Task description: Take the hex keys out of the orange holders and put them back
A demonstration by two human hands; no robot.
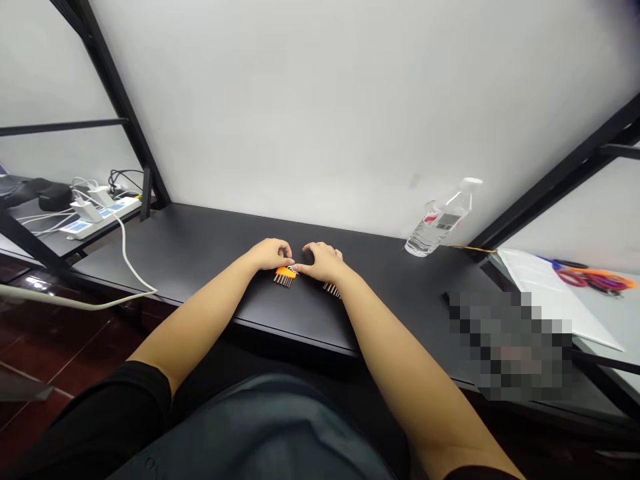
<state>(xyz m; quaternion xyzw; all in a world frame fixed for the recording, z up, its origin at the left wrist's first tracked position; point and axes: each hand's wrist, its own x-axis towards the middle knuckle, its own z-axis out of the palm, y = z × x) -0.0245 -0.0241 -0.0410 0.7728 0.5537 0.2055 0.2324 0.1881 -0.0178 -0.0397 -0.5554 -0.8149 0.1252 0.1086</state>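
Observation:
On the black tabletop, an orange bit holder (285, 273) shows a row of short metal rods that look like screwdriver bits, pointing toward me. My left hand (270, 254) is at its far-left side, thumb and curled forefinger closed on it. Close by on the right, my right hand (324, 261) curves over a second row of metal bits (332, 289), with a trace of orange beside them. Its thumb reaches left to the edge of the first holder. The right palm hides most of this second row, and I cannot tell whether both rows belong to one piece.
A water bottle (440, 220) stands by the wall, back right. A blurred-out flat object (510, 347) lies on the right. Beyond the frame are white sheets (555, 293) and colourful-handled tools (595, 279). Left, a power strip (103, 217) trails a white cable (127, 257) across the table corner.

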